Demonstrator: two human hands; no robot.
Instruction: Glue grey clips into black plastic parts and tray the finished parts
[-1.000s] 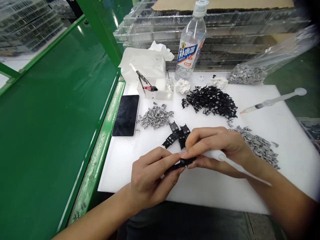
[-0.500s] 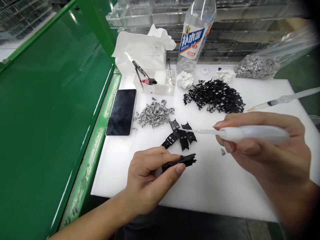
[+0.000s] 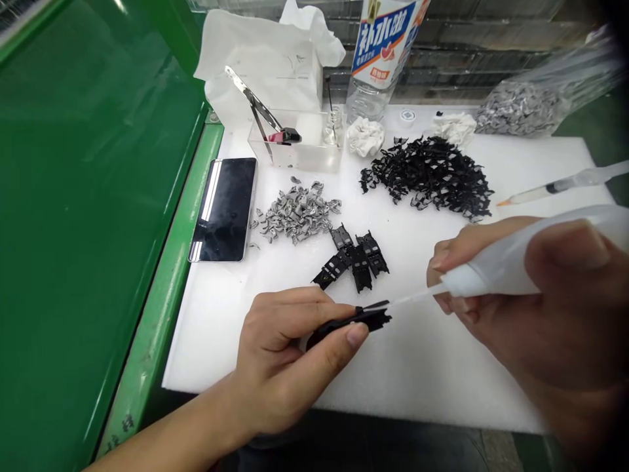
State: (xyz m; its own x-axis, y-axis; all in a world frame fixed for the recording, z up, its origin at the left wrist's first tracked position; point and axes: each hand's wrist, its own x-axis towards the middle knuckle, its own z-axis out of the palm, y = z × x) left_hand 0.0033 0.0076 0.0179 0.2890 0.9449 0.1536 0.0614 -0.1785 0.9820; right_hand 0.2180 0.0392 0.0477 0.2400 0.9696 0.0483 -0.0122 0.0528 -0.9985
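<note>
Head view — bottle label (image 3: 383,39) reads 补水啦; left grip (image 3: 280,360) pinches black part (image 3: 377,320), right grip (image 3: 550,328) white applicator (image 3: 508,262).

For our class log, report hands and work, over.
Left hand: gripping black part. Right hand: holding white squeeze bottle, nozzle at part. Nothing visible between them blocking.

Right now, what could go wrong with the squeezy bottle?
The right hand holds the squeeze bottle with its thin tip at the black part, so squeezing too hard might let out too much. The left thumb is close to that tip, so a slip could poke it or get it messy. The loose black pieces lie in an open pile, so a bump might scatter them.
</note>
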